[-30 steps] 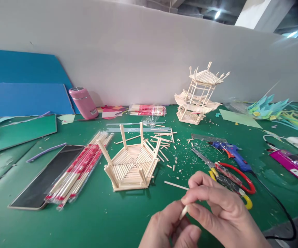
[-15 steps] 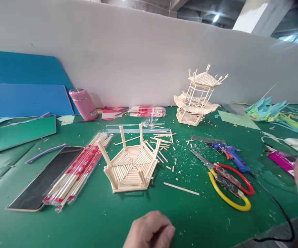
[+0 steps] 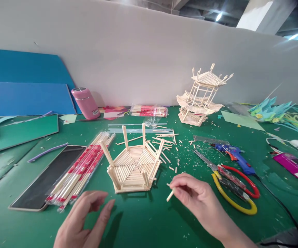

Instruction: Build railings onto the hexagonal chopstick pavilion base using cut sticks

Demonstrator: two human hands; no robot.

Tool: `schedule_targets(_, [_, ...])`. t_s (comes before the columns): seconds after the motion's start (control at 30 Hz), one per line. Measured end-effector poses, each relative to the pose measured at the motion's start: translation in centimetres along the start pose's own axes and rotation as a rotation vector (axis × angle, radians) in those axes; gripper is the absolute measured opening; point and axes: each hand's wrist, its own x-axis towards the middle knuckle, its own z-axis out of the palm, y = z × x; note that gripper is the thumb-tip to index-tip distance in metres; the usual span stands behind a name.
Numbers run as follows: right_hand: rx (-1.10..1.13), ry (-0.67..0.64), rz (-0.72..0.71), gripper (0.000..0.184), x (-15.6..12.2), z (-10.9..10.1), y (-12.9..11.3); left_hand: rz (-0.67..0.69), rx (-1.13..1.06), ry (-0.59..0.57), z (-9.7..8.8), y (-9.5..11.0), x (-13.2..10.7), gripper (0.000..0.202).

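Observation:
My right hand [image 3: 194,198] pinches a short piece of wooden stick [image 3: 170,195] between thumb and fingers, just right of the hexagonal stick base. A second stick's end pokes out beside the fingertips; the hand hides the rest. The hexagonal base [image 3: 135,168] has a floor of sticks laid in rings and upright posts at its corners. My left hand [image 3: 85,218] hovers at the front left of it, thumb and fingers apart, holding nothing. By that hand lies a plastic-wrapped bundle of chopsticks [image 3: 83,168].
Scissors [image 3: 226,186] and a blue glue gun [image 3: 233,156] with its cable lie at right. Behind stands a stick pagoda [image 3: 202,98]; cut sticks [image 3: 164,141] are scattered nearer. A phone [image 3: 50,179], pink bottle [image 3: 85,103] and magenta power strip [image 3: 292,167] lie toward the sides.
My right hand has come in from the far right edge and now holds a short stick piece. My left hand has moved left and opened. The view has shifted slightly.

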Motion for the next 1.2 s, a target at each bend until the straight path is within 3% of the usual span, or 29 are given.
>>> schedule_targets(0.17, [-0.174, -0.088, -0.122, 0.013, 0.7, 1.7, -1.0, -0.060, -0.026, -0.208, 0.1, -1.2, 1.9, 0.037])
schedule_targets(0.57, [-0.184, -0.132, -0.212, 0.013, 2.1, 3.1, -1.5, -0.081, -0.283, -0.483, 0.4, -1.1, 3.7, 0.019])
schedule_targets(0.73, [-0.113, -0.137, -0.226, 0.013, 2.9, 3.1, -1.7, -0.042, -0.272, -0.495, -0.1, -1.2, 4.4, 0.016])
schedule_targets(0.97, [-0.023, -0.088, -0.226, 0.010, 3.9, 2.6, -1.9, -0.022, -0.293, -0.425, -0.9, -0.2, 6.2, 0.013])
schedule_targets(1.2, [-0.062, 0.100, -0.182, 0.008, 4.5, -0.1, -3.4, -0.075, -0.381, -0.398, -1.4, 2.0, 9.1, 0.024])
